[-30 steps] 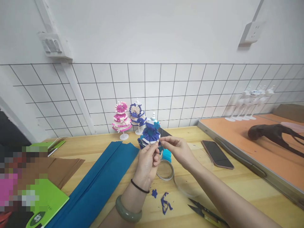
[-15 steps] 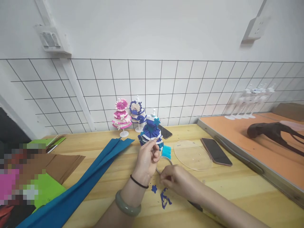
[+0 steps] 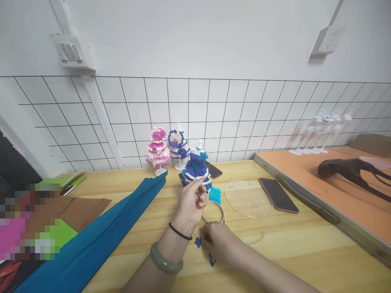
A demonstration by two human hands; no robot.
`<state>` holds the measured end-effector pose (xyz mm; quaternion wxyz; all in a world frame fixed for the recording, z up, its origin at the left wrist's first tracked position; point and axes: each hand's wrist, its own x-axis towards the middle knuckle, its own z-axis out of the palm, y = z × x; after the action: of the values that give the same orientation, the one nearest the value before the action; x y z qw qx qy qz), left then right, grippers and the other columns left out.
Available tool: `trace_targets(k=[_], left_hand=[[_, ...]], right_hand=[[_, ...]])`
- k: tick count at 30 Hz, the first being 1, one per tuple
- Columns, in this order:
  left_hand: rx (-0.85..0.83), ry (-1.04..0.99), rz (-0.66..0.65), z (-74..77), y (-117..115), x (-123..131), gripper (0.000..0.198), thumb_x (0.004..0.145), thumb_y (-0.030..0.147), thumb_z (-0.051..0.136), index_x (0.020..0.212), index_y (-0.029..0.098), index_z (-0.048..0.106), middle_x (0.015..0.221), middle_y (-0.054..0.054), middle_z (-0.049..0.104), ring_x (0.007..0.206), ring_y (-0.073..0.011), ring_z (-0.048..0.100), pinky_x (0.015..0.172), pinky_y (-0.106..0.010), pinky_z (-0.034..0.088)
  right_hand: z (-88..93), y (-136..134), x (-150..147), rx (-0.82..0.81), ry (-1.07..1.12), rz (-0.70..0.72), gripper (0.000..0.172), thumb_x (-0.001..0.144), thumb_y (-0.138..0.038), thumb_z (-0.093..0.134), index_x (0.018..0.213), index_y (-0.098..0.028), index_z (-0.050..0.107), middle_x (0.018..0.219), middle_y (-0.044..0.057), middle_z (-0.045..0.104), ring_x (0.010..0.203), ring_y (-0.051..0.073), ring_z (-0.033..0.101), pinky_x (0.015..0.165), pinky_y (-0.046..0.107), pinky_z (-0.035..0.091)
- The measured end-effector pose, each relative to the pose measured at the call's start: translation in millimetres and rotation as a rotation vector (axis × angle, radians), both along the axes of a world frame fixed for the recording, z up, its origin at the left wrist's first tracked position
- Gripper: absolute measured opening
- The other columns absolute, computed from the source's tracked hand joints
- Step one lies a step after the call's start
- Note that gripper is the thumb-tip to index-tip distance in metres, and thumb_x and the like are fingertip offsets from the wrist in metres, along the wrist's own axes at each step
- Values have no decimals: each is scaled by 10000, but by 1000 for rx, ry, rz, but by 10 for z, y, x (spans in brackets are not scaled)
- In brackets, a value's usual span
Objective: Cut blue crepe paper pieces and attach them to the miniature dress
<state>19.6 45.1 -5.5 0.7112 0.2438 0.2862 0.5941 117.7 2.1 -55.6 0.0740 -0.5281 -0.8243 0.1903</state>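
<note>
My left hand [image 3: 192, 199] is closed at the underside of a miniature dress form in a blue ruffled paper dress [image 3: 197, 167], holding it up; its stand is hidden by the hand. My right hand [image 3: 215, 242] is low over the table, fingers curled in a pinch at a small dark blue paper flower [image 3: 198, 242]. The flower's right edge meets the fingertips. Just under that hand lies a cut dark blue paper scrap [image 3: 212, 260], partly covered. Beyond it is a roll of tape [image 3: 224, 215], seen as a ring, beside a bright turquoise fringed paper piece [image 3: 215, 195].
A pink-and-white dressed form [image 3: 158, 150] and a blue-and-white one [image 3: 179, 148] stand against the wall. Long teal paper [image 3: 106, 232] spans the left side. A clear round disc [image 3: 249, 199] and a phone [image 3: 278, 195] lie right, near a raised orange board [image 3: 305, 171].
My right hand has moved down and slightly left to the dark blue flower, uncovering more of the tape ring and covering the scrap. The teal paper has shifted. My left hand keeps its hold.
</note>
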Motion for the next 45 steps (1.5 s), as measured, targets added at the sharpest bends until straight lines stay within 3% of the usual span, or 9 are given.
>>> trace_targets(k=[5, 11, 17, 21, 24, 30, 38, 45], left_hand=[[-14, -4, 9, 21, -4, -8, 122, 626, 188, 630, 629, 129, 524, 501, 54, 467, 322, 7, 345, 291, -114, 176], [-20, -8, 9, 20, -4, -8, 120, 627, 186, 630, 632, 130, 525, 499, 52, 472, 317, 6, 347, 281, -111, 177], [-6, -6, -4, 2, 12, -7, 132, 641, 192, 618, 611, 134, 504, 506, 54, 477, 312, 9, 347, 277, -110, 173], [8, -3, -17, -7, 16, -9, 140, 655, 210, 605, 606, 133, 499, 494, 58, 469, 287, 13, 319, 273, -120, 133], [19, -8, -29, -14, 20, -13, 142, 657, 221, 598, 609, 134, 497, 485, 63, 459, 278, 17, 298, 280, -124, 118], [24, -21, -32, -18, 30, -20, 143, 657, 217, 589, 605, 148, 475, 480, 66, 462, 279, 13, 296, 292, -136, 118], [16, -19, -36, -20, 33, -21, 181, 661, 238, 604, 597, 150, 459, 474, 69, 456, 282, 10, 299, 293, -141, 115], [39, -15, -39, -9, 28, -13, 229, 672, 310, 611, 603, 147, 466, 483, 67, 454, 283, 10, 296, 290, -140, 115]], right_hand=[[-28, 20, 71, -40, 67, 27, 188, 611, -29, 437, 531, -163, 542, 489, -13, 549, 451, 96, 469, 418, 176, 260], [70, -13, 185, -44, 180, 49, 191, 661, -51, 409, 676, -166, 561, 589, -9, 577, 509, 92, 488, 450, 161, 319], [399, 17, 354, -38, 427, 84, 94, 751, -147, 454, 714, -170, 537, 661, -7, 544, 588, 114, 482, 526, 198, 374], [669, 159, 406, 6, 589, 104, 158, 826, -260, 422, 728, -174, 510, 694, -2, 528, 639, 127, 475, 575, 225, 384], [773, 311, 363, 30, 769, 82, 182, 822, -327, 444, 747, -172, 502, 725, 7, 529, 686, 138, 491, 635, 244, 399], [733, 558, 231, 64, 1016, -38, 205, 762, -357, 523, 733, -154, 526, 692, 1, 515, 663, 133, 486, 631, 245, 394], [594, 677, 228, 57, 1059, -112, 205, 745, -352, 539, 714, -149, 547, 678, 4, 537, 653, 134, 490, 617, 241, 380], [604, 682, 200, 36, 1090, -152, 197, 725, -347, 557, 677, -156, 553, 646, -2, 548, 638, 134, 504, 615, 235, 382]])
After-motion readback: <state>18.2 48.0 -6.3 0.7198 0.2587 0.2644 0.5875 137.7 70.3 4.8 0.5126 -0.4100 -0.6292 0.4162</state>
